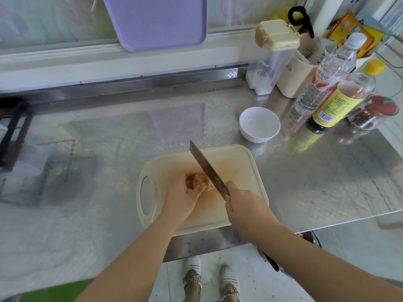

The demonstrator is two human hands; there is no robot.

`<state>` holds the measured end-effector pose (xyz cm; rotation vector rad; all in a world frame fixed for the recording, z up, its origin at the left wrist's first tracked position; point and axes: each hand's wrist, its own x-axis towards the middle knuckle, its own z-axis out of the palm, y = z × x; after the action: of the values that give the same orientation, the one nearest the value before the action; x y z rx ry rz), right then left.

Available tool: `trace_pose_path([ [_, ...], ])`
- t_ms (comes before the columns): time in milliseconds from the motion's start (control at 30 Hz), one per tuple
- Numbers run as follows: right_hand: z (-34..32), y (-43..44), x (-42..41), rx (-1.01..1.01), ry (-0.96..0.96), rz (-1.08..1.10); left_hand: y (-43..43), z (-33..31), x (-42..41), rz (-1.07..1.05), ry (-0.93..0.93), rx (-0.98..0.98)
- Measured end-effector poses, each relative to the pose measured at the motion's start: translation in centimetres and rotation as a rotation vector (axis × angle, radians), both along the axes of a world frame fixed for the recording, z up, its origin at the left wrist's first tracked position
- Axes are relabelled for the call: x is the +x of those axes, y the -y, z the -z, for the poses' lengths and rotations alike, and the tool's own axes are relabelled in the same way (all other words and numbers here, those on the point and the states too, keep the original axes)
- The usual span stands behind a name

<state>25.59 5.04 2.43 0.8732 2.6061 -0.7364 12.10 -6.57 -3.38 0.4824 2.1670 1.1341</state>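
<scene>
Both hands are busy. Left hand (pixel 185 192) curls its fingers over a yellow lump of food (pixel 201 182) on the cutting board (pixel 244 162). Right hand (pixel 242 201) grips the knife (pixel 207 168), its blade right beside the food.

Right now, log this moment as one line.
left hand holds yellowish food on cutting board | right hand grips cleaver, blade at food | white bowl behind board

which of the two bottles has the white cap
The clear bottle with the red label; the other bottle has a yellow cap and yellow label.
</scene>
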Motion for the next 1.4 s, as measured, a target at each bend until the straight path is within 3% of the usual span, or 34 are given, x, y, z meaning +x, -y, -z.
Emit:
trace_pose_path([
  [633, 4.9, 0.6, -3.4, 0.010, 0.077, 0.087, 0.0, 0.7, 0.3, -0.008, -0.078, 0.032],
  [1100, 4.7, -0.1, -3.3, 0.015, 0.086, 0.019, -0.4, -0.6, 0.2, 0.121, -0.134, -0.034],
  [1267, 4.6, -0.3, -3.4, 0.007, 0.092, 0.017, 0.1, -1.0, 0.9, 0.056, -0.226, -0.028],
  [1400, 4.4, -0.5, -3.2, 0.007, 0.072, -0.004, 2.6, -2.2, -2.2, 0.180, -0.561, -0.275],
])
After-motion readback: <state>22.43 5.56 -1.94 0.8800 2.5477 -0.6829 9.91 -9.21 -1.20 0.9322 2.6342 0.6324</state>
